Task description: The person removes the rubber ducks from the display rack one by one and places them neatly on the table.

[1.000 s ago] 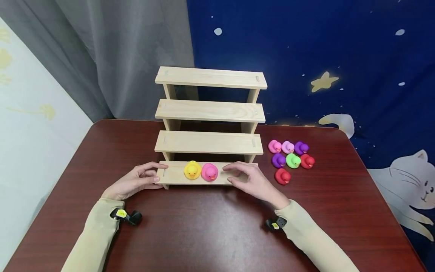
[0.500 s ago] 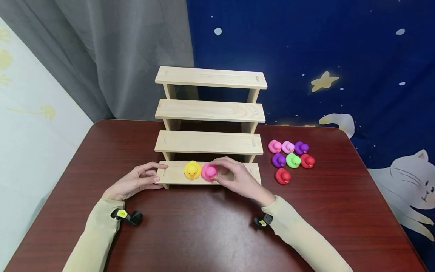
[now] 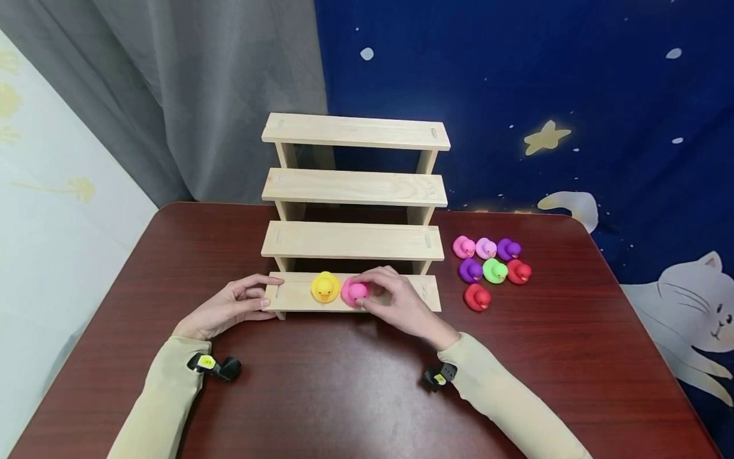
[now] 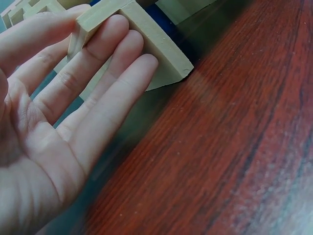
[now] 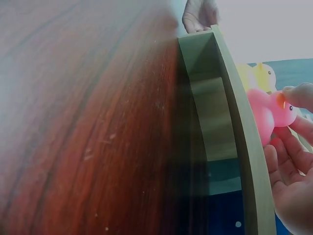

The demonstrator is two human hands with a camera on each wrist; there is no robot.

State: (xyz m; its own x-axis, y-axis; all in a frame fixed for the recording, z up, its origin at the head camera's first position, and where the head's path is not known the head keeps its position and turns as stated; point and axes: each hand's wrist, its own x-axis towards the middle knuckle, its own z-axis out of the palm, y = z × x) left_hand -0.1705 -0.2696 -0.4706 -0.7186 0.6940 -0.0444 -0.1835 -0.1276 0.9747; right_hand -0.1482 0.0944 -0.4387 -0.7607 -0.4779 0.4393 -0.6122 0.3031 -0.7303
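A pink rubber duck point(image 3: 356, 292) sits on the lowest board point(image 3: 297, 296) of a stepped wooden shelf, just right of a yellow rubber duck point(image 3: 325, 288). My right hand point(image 3: 401, 305) pinches the pink duck between thumb and fingers; in the right wrist view the thumb is at the head of the duck point(image 5: 264, 112). At the board's left end my left hand point(image 3: 226, 306) holds the wood. In the left wrist view several fingers of that hand point(image 4: 63, 117) reach under the board's end point(image 4: 151, 46).
Above the lowest board rise three more shelf boards, with the top one point(image 3: 355, 131) farthest back. Right of the shelf, several rubber ducks stand on the dark red table point(image 3: 321, 382), among them a green duck point(image 3: 495, 271) and a red duck point(image 3: 476, 298). Curtains hang behind.
My right hand has moved left from beside the pink duck and taken hold of it. The duck has shifted very slightly to the right. My left hand has stayed in place.
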